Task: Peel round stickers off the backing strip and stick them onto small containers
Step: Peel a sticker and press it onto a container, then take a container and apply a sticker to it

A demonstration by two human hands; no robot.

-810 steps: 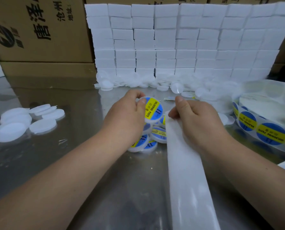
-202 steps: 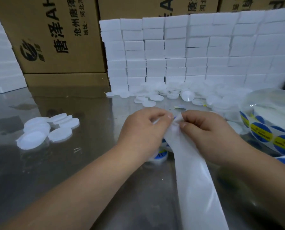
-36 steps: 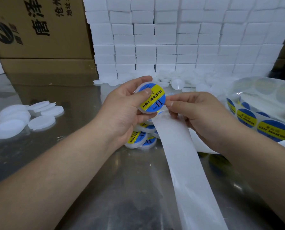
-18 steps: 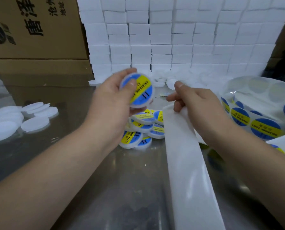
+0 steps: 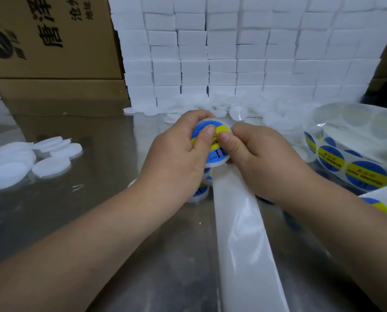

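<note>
I am gripping a small container in my left hand while my right hand is thumbing its sticker flat.

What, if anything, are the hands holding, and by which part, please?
The left hand grips the small round container by its rim, thumb on the sticker; the right hand pinches its right edge, thumb on the sticker too.

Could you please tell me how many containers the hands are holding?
1: the container, gripped by the left hand, with the right hand thumbing its sticker too. More labelled ones lie beneath the left hand, partly hidden.
</note>
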